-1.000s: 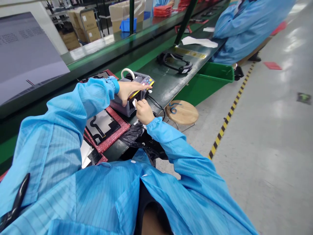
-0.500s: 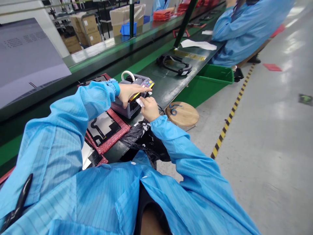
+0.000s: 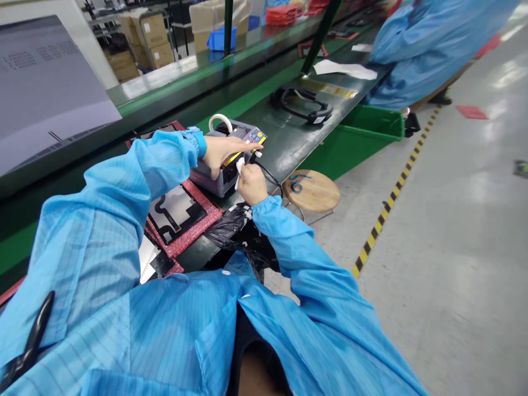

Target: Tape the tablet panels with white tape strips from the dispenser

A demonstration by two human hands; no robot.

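Your sleeves [image 3: 124,181]: light blue, fine grid stripes. Your dispenser [image 3: 214,180]: grey, yellow edge, multicoloured buttons. Tape strip [image 3: 240,165]: white. Mat [image 3: 193,226]: red. Bag [image 3: 225,230]: black. Bin [image 3: 358,129]: green. Stool [image 3: 319,192]: pale wood, blue scribble. Floor line [image 3: 388,206]: yellow-black stripes.

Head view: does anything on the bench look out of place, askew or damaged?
Nothing looks damaged or spilled. The red-edged panels lie overlapped and askew, and a crumpled black bag hangs over the bench edge below the right hand holding a white strip.

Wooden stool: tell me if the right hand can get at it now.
Probably yes: the right hand, pinching a white strip at the tape dispenser, is close to the wooden stool, with nothing between them.
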